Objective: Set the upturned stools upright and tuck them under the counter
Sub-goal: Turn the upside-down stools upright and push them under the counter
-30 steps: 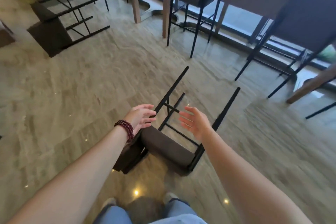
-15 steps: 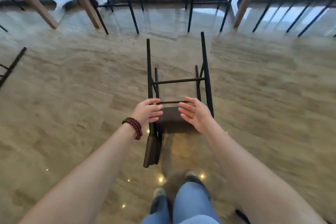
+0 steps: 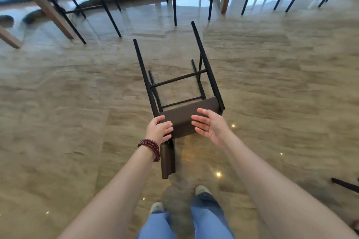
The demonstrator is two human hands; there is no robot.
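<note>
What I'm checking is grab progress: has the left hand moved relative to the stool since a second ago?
Yes. The left hand has moved toward the stool, onto its seat corner; earlier it hovered open, short of it.

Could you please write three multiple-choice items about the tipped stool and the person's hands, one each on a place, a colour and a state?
1. Where does the stool lie?
A. on the floor in front of the person
B. on a table
C. under the counter

2. What colour is the bracelet on the left wrist?
A. green
B. dark red
C. white

3. How is the right hand?
A. fisted around a leg
B. open, fingers spread beside the seat
C. out of view

Answers: 1 A, its legs point away along the tiles; 2 B, dark red beads; 3 B, palm open, nothing gripped.
</note>
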